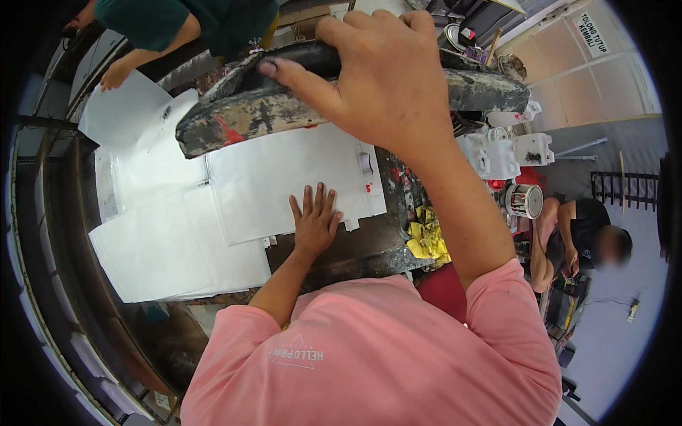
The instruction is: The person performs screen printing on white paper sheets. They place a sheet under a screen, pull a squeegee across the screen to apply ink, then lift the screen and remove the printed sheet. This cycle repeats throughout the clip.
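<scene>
My right hand [387, 78] grips the near edge of a dark, ink-crusted screen-printing frame [241, 121], its thumb pressed along the wood. The frame is raised above the table and seen almost edge-on, so its mesh is mostly hidden. Below it, my left hand [315, 221] lies flat with fingers spread on the near edge of a white sheet [277, 181]. More white sheets [177, 248] overlap in a loose pile to the left.
Across the table, a person in a green shirt [170, 25] holds a white sheet [128, 106]. A crumpled yellow cloth [428, 236] lies at the table's right edge. Beyond it stand white jugs [497, 156] and a paint can [524, 200]. Another person [590, 231] sits at right.
</scene>
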